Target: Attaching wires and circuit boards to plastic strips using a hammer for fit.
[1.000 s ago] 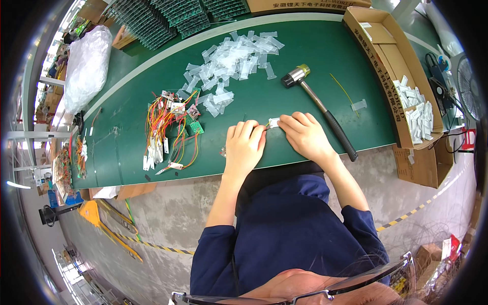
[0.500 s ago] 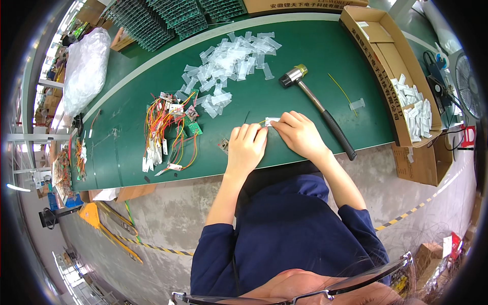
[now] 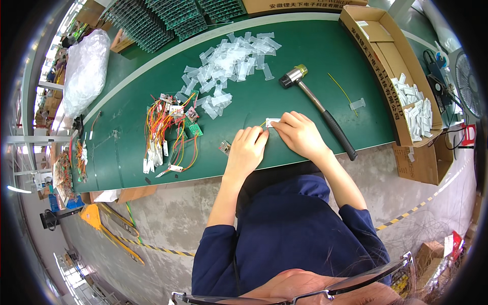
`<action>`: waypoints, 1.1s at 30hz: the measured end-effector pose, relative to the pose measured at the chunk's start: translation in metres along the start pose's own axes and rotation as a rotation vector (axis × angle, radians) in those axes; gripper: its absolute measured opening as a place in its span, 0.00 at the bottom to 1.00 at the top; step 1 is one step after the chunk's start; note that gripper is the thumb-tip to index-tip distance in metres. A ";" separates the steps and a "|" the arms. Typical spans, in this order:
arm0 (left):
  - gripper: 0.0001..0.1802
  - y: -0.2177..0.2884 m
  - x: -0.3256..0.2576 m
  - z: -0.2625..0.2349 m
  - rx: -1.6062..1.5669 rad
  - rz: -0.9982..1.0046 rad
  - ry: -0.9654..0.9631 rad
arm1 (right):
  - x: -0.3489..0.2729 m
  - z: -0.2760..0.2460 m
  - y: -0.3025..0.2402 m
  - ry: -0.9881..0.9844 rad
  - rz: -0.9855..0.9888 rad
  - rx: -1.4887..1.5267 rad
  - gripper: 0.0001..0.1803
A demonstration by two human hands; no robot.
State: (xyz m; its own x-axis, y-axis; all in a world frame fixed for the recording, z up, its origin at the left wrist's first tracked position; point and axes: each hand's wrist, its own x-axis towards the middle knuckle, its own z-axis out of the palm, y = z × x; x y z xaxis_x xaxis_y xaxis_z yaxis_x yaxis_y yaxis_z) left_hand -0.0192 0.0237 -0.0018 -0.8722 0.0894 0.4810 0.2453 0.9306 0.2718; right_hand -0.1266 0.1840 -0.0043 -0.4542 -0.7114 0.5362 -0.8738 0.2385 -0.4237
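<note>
Both my hands work close together near the front edge of the green table. The fingers of my right hand (image 3: 301, 136) pinch a small white plastic housing (image 3: 271, 122) with dark marks on it. A short yellow wire (image 3: 263, 124) runs into its left end. My left hand (image 3: 247, 148) is closed beside that wire, fingertips pressed together; the fingers hide most of what they grip, which seems to be the wire. Just left of that hand lies a small circuit board (image 3: 224, 147), partly covered by it.
A rubber-headed hammer (image 3: 325, 113) lies right of my hands. Wired boards (image 3: 170, 127) heap up on the left, with clear plastic sleeves (image 3: 229, 61) piled behind. A carton (image 3: 381, 56) holding white housings (image 3: 414, 112) stands right. A yellow wire and a sleeve (image 3: 358, 104) lie near it.
My left hand has shifted very slightly, and more of the small circuit board beside it shows. A thin dark strand above that hand is no longer visible. The right hand stays in place.
</note>
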 end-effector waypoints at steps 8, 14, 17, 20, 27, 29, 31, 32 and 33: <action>0.05 0.004 0.002 0.001 -0.055 -0.110 0.026 | 0.002 -0.001 -0.002 0.006 0.000 0.020 0.10; 0.05 0.007 0.001 0.014 -0.267 -0.411 0.066 | 0.002 -0.002 0.000 0.001 0.004 0.023 0.10; 0.05 0.009 0.008 0.011 -0.274 -0.405 0.103 | 0.000 -0.002 0.001 0.002 0.012 0.023 0.10; 0.06 0.008 0.009 0.011 -0.302 -0.400 0.164 | 0.002 -0.002 -0.001 -0.003 0.012 0.033 0.09; 0.07 0.012 0.001 0.015 -0.127 -0.326 0.185 | 0.000 -0.001 0.001 -0.006 0.021 0.041 0.09; 0.06 0.015 -0.001 0.015 -0.082 -0.330 0.188 | 0.001 -0.001 0.000 -0.005 0.018 0.041 0.09; 0.06 0.018 0.000 0.016 -0.095 -0.357 0.184 | 0.001 -0.001 0.001 -0.005 0.020 0.040 0.09; 0.06 0.020 0.001 0.017 -0.102 -0.370 0.182 | 0.000 -0.001 0.001 -0.006 0.023 0.040 0.09; 0.06 0.020 0.000 0.018 -0.089 -0.366 0.192 | 0.001 -0.002 0.001 -0.007 0.023 0.042 0.09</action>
State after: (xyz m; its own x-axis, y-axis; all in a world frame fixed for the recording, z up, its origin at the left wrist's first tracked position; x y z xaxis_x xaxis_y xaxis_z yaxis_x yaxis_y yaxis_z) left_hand -0.0221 0.0490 -0.0110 -0.8159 -0.3168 0.4837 -0.0231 0.8537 0.5202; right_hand -0.1275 0.1847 -0.0031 -0.4726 -0.7108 0.5210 -0.8552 0.2272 -0.4659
